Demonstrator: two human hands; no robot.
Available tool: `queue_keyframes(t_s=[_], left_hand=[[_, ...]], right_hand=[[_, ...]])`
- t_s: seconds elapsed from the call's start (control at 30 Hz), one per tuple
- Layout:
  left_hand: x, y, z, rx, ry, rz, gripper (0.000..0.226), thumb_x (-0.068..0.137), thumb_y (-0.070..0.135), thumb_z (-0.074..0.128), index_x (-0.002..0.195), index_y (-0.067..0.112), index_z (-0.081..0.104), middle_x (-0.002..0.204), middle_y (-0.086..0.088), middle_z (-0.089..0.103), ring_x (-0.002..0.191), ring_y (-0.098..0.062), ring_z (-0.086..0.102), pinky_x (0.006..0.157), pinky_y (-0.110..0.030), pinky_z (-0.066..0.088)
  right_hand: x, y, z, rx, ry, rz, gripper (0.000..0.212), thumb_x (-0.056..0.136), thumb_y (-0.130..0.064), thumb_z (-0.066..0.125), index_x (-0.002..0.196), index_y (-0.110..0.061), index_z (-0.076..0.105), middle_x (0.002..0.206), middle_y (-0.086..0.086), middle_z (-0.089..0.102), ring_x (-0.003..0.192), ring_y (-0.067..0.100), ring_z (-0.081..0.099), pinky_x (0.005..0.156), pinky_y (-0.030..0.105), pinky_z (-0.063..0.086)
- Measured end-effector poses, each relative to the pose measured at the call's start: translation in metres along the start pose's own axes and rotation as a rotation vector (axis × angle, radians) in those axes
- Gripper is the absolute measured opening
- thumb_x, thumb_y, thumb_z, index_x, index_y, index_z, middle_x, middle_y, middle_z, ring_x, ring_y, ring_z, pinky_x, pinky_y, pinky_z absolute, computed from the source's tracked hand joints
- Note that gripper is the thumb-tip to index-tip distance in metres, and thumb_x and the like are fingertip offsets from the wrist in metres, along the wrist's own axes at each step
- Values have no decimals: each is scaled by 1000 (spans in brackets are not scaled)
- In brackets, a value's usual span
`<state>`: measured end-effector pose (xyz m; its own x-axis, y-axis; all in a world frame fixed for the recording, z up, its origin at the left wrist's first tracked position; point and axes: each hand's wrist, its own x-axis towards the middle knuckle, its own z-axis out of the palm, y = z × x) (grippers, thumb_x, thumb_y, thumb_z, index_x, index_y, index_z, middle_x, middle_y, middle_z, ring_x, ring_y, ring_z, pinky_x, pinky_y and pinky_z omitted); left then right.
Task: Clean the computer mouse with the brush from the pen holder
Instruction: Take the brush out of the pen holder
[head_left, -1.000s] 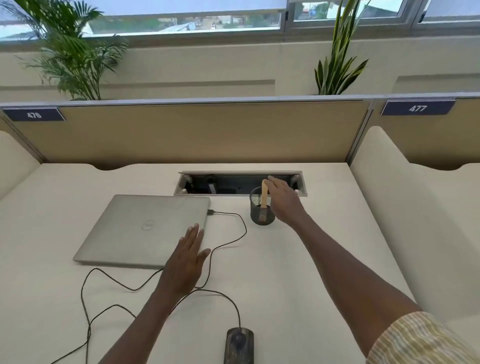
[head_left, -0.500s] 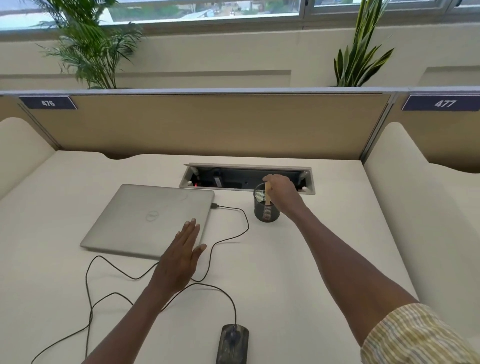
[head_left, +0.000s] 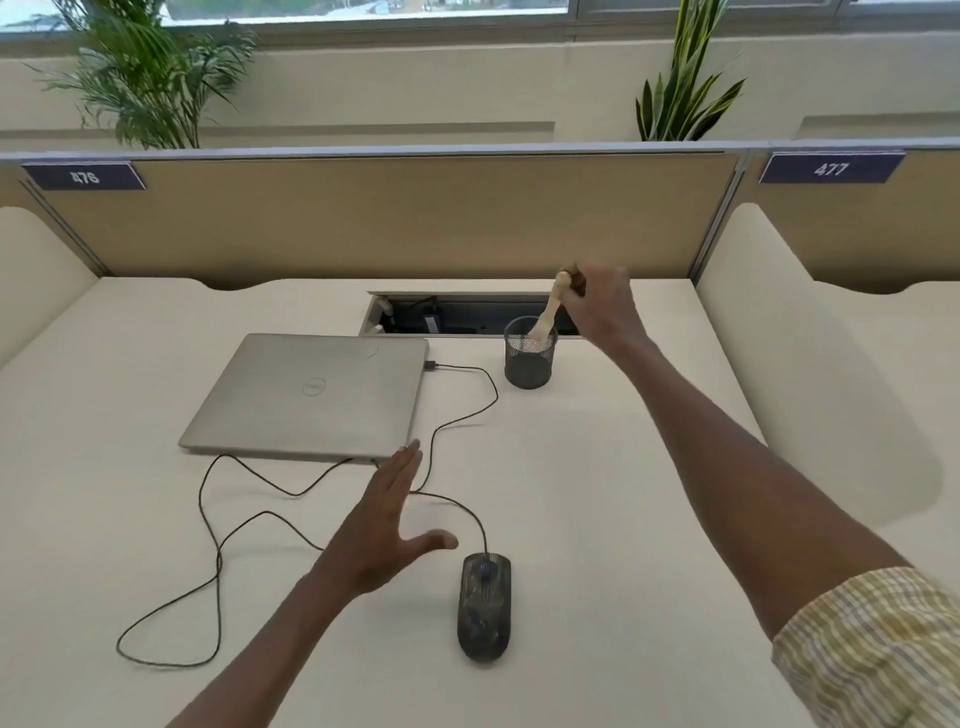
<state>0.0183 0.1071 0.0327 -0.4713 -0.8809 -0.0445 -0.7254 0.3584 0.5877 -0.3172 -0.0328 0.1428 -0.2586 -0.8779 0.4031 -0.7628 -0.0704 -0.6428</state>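
Brush: the brush (head_left: 549, 310) has a pale wooden handle. It leans in the pen holder (head_left: 530, 353), with its lower end down inside and its top poking out above the rim.
How the brush will feel: it looks small and light. The wood is likely hard and stiff. The hairs are hidden in the cup, but they are probably soft and bendy.
Where to hold it: the top of the handle is the best spot, because it is the only part out in the open.
Right hand: the right hand (head_left: 602, 306) is pinched closed on the top of the handle, above the cup.
Pen holder: a dark mesh cup, standing up straight near the back of the desk (head_left: 597, 493). It looks light, so I think it could tip if the brush snags on the rim.
Mouse: the mouse (head_left: 484, 605) lies near the front of the desk, well apart from the cup. It looks dark and smudgy. It is hard, smooth and could slide when brushed.
Left hand: the left hand (head_left: 384, 530) is spread wide and holds nothing. It is just beside the mouse, not touching it.
Cable: the cable (head_left: 218, 545) loops from the mouse to the closed laptop (head_left: 311, 395).
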Motion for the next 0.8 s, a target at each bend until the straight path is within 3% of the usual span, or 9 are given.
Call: queue_keyframes(t_s=[0.2, 0.4, 0.5, 0.7, 0.8], left_hand=[[-47, 4, 26, -100, -163, -29, 150, 43, 75, 84, 158, 31, -2, 159, 25, -2, 146, 9, -4, 119, -19, 12], [-65, 4, 46, -44, -328, 0, 156, 39, 78, 84, 156, 31, -8, 165, 16, -4, 151, -4, 0, 123, -31, 20], [-66, 5, 57, -62, -350, -6, 155, 41, 74, 86, 157, 28, -7, 164, 15, -5, 151, -5, -2, 123, -29, 16], [-62, 4, 65, -87, -343, -43, 158, 38, 76, 84, 158, 24, -4, 165, 13, -2, 151, -7, -1, 123, -28, 12], [-58, 2, 69, -85, -327, -56, 160, 35, 79, 82, 158, 21, -2, 165, 11, 0, 152, -12, 0, 124, -33, 13]], right_hand=[[-55, -26, -34, 29, 7, 10, 10, 94, -11, 56, 98, -3, 60, 81, 9, 72, 71, 27, 69, 68, 38, 57], [-113, -50, -42, 90, 1, 68, 4, 96, -8, 54, 100, -7, 54, 87, 13, 74, 73, 27, 74, 73, 46, 59], [-141, -61, -40, 128, -5, 84, 5, 96, -9, 55, 96, -13, 52, 87, 13, 75, 73, 29, 74, 72, 48, 59], [-186, -76, -34, 182, -30, 136, 11, 98, -6, 58, 97, -14, 51, 81, 7, 71, 72, 23, 76, 69, 34, 61], [-202, -80, -36, 195, -32, 155, 10, 97, -6, 58, 98, -14, 52, 85, 10, 73, 73, 23, 76, 71, 37, 62]])
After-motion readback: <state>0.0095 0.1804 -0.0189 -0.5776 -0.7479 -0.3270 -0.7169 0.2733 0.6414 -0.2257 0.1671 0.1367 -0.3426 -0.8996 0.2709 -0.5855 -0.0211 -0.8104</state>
